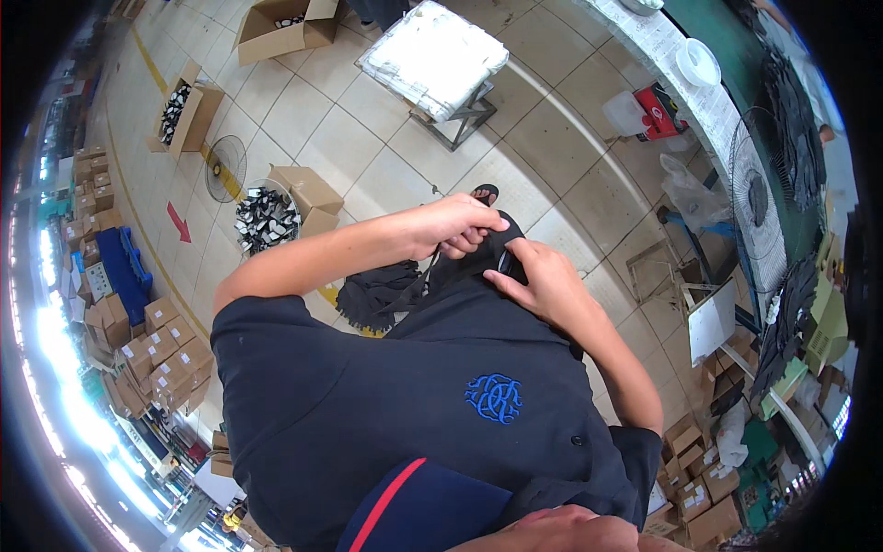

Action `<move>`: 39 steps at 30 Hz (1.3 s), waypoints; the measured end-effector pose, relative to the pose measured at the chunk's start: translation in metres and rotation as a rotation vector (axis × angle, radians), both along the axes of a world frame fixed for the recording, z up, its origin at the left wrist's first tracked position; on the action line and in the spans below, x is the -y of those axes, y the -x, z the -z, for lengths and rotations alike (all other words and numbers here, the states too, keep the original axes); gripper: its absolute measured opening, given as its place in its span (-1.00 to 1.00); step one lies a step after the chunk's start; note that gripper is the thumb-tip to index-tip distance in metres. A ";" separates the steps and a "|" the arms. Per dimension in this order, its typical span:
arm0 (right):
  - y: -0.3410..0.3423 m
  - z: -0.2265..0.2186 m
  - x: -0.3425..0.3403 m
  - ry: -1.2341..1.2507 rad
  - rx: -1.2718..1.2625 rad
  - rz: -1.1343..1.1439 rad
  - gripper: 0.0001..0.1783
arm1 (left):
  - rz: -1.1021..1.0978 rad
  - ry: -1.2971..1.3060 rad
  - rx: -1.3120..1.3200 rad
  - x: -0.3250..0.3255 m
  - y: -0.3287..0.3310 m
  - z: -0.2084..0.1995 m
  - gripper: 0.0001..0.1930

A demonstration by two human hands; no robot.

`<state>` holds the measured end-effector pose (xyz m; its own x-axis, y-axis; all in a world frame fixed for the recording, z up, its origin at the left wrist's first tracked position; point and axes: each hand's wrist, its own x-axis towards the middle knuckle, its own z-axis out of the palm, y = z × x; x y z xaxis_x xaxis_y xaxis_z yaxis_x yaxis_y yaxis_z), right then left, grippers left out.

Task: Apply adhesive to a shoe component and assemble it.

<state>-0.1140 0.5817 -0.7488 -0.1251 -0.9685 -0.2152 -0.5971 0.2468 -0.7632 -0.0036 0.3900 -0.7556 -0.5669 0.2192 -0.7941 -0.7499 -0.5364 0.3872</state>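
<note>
My left hand is closed in front of my body, thumb and fingers pinching a dark piece against my dark clothing. Beside it, my right hand has its thumb and fingers around a small black piece with a slightly glossy part; its exact kind is hard to make out. Thin black strips run down from near the left hand to a heap of black strips below the left forearm. A sandalled foot shows just beyond the hands.
A round container of black-and-white parts stands left, near an open carton and a fan. Another carton holds similar parts. Ahead is a white-topped stool. A long worktable curves along the right, with a second fan.
</note>
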 end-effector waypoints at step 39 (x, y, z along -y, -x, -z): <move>0.040 -0.010 -0.030 0.001 0.183 -0.147 -0.65 | -0.370 -0.081 -0.045 -0.060 -0.033 -0.019 -0.67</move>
<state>-0.1540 0.6118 -0.7384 0.0587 -0.9737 -0.2203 -0.4785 0.1663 -0.8622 0.0291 0.4495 -0.7364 -0.6534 0.0535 -0.7551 -0.4826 -0.7980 0.3610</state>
